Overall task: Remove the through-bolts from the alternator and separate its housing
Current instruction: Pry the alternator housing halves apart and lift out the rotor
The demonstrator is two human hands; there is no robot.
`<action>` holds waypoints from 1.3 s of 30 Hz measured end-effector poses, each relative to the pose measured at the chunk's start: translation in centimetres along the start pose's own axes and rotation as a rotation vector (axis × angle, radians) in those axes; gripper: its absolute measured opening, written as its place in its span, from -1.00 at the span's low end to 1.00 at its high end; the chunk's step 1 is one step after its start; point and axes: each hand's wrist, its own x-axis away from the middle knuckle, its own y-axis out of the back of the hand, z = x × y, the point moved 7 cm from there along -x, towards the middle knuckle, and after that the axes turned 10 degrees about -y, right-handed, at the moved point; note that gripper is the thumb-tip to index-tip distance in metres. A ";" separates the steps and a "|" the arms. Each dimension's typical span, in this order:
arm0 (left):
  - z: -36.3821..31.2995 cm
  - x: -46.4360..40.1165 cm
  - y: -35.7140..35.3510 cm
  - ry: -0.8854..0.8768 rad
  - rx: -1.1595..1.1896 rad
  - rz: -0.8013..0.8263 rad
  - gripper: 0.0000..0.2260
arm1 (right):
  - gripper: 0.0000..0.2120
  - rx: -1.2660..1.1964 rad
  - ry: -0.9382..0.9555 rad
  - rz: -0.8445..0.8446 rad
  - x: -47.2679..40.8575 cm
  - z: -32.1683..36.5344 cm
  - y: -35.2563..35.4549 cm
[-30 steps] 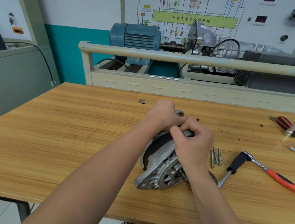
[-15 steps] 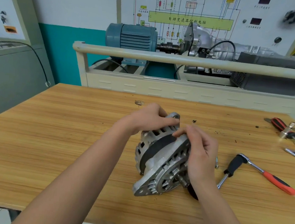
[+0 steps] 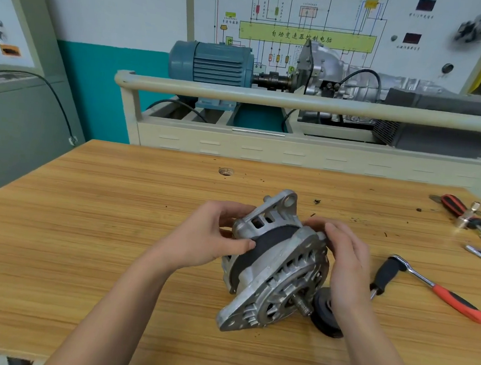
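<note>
The silver alternator [image 3: 276, 265] stands on its edge in the middle of the wooden bench [image 3: 85, 242], its threaded shaft pointing toward me and to the right. A dark stator band shows between its two housing halves. My left hand [image 3: 212, 235] grips the rear housing half, thumb pressed on the dark band. My right hand [image 3: 346, 254] grips the rim of the front housing half from the right. A black pulley [image 3: 324, 312] lies on the bench beside the shaft, partly under my right wrist. The through-bolts are hidden behind my right hand.
A ratchet wrench with a red-orange handle [image 3: 438, 290] lies right of the alternator. More tools and sockets [image 3: 477, 224] sit at the far right edge. A beige railed trainer stand [image 3: 269, 98] with a blue motor [image 3: 211, 62] stands behind the bench.
My hands moved apart from the top of the alternator to its two housing halves, uncovering the mounting ear. The view shifted closer, and the bolts are now covered by my right hand.
</note>
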 end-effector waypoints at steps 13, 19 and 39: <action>0.7 0.2 0.2 0.030 -0.149 -0.081 -0.57 | -0.63 0.114 -0.003 0.183 -0.9 0.3 -1.3; 1.5 1.2 0.3 0.031 -0.095 -0.037 -0.50 | -0.59 0.373 -0.002 0.384 -2.0 1.5 -2.7; 2.0 5.0 -0.8 0.087 -0.318 -0.383 -0.84 | -0.52 1.199 0.069 0.664 -2.5 5.1 -6.0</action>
